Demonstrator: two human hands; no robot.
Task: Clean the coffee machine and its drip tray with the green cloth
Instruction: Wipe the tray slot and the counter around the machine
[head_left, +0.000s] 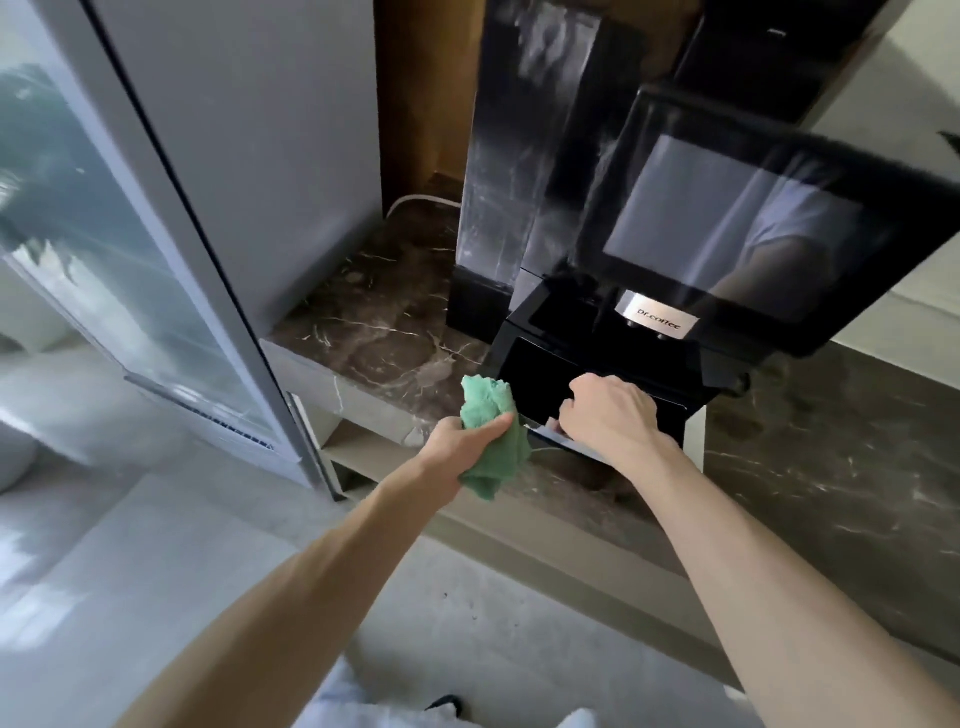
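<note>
While our right hand (608, 415) grips the drip tray (576, 448) edge, we should slide it level; our left hand (457, 446), at nine o'clock, clutches the green cloth (493, 457).

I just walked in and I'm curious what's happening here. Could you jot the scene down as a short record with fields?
Place: brown marble counter, with a glass-door cabinet beside it
Machine: black coffee machine, dark screen, labelled Dr.coffee
Cloth: green cloth, crumpled, gripped by the left hand near the machine's lower corner
Tray: drip tray, the right hand curls its fingers over the front edge
</note>
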